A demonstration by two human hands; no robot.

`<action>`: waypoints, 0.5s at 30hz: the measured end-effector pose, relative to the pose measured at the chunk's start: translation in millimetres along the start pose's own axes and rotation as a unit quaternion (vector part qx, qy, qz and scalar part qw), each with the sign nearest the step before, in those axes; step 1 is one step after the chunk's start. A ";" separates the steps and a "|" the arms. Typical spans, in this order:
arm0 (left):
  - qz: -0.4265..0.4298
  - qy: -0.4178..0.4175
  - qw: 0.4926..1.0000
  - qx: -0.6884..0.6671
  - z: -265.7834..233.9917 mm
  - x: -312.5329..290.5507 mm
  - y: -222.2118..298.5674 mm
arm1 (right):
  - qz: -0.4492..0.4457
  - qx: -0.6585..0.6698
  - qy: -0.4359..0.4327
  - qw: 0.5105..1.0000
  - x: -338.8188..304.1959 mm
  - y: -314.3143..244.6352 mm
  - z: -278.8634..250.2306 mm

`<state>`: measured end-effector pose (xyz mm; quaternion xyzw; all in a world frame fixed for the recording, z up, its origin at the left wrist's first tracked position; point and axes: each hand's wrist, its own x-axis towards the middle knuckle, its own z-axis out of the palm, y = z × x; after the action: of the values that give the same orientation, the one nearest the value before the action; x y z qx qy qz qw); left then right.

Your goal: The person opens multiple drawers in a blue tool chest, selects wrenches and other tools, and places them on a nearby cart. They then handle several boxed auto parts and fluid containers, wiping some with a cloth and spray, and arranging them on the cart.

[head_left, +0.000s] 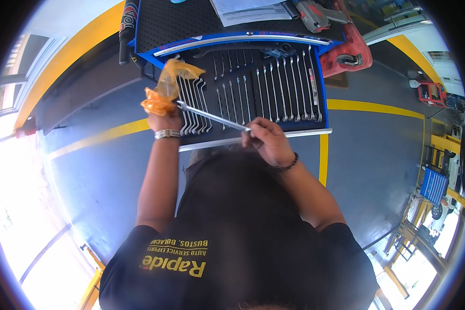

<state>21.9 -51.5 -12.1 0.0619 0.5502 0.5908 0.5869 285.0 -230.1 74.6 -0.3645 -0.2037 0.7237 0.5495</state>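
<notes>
My right hand (268,140) is closed around one end of a long silver combination wrench (214,117). The wrench slants up to the left over the front of an open tool drawer (245,116), its open-jaw end beside my left hand (164,122). That hand is closed on a crumpled orange rag (160,101), thin and see-through in its loose upper part; cloth or plastic, I cannot tell. The rag covers most of my left fingers. Beneath it, several offset wrenches (194,106) lie side by side. Rows of combination wrenches (289,90) fill the drawer's middle and right.
Papers (250,13) and a grey impact wrench (315,16) lie on the blue tool cabinet's black top (191,23). A red holder (349,51) is fixed at its right side, a dark spray can (128,26) at its left. Yellow lines (377,107) cross the grey floor.
</notes>
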 end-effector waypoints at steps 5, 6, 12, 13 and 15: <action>0.174 -0.133 0.936 0.275 -64.3 31.5 19.3 | -0.097 -0.376 0.093 0.917 -20.4 -24.1 -70.4; 0.200 -0.145 0.898 0.364 -77.3 26.1 8.5 | -0.129 -0.487 0.088 0.860 -20.0 -24.5 -82.4; 0.384 -0.124 0.702 0.587 -134.8 -18.5 -55.1 | -0.157 -0.811 -0.011 0.564 -15.2 -10.0 -105.9; 0.433 -0.107 0.662 0.602 -138.1 -21.2 -58.9 | -0.138 -0.841 -0.011 0.523 -14.4 -7.1 -102.9; 0.376 -0.116 0.712 0.581 -139.4 -19.2 -59.3 | -0.082 -0.867 -0.016 0.492 -12.6 -2.8 -94.2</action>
<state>-35.4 -164.0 -97.9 0.6606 0.6440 0.3148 0.2233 359.3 -251.1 19.0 -0.6271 -0.7661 0.1403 0.0105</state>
